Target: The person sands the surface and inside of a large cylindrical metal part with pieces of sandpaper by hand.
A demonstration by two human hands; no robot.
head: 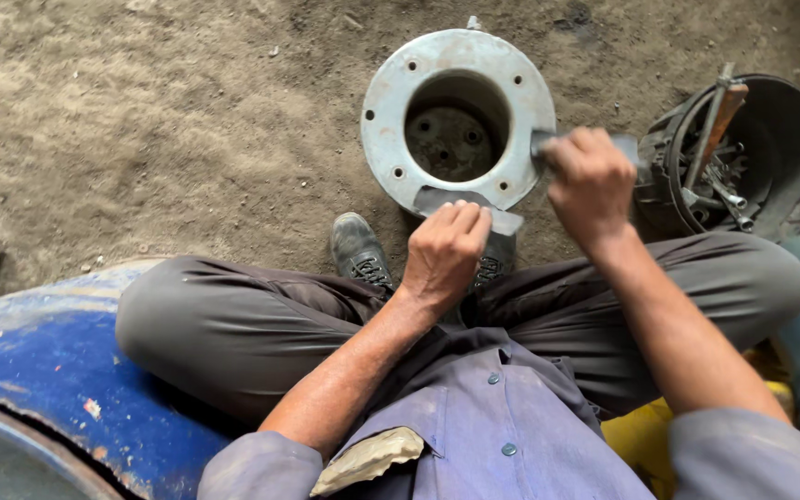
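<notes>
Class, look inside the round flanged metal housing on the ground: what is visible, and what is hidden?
Inside the flanged housing a dark, dirty bottom with several holes shows. The left hand and right hand cover parts of its rim.

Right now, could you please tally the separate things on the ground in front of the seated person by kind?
Round grey metal flange housing: 1
Flat grey gasket strip, held by both hands: 1
Black bucket of tools: 1
Black shoes: 2
Total: 5

Bare dirt floor [141,120], dusty and rough. Standing on it: round grey metal housing [458,120], open side up; beside that to the right, dark tub [789,139] of tools; black shoes [360,248] planted just below the housing. Blue panel [39,370] lying at lower left.
</notes>
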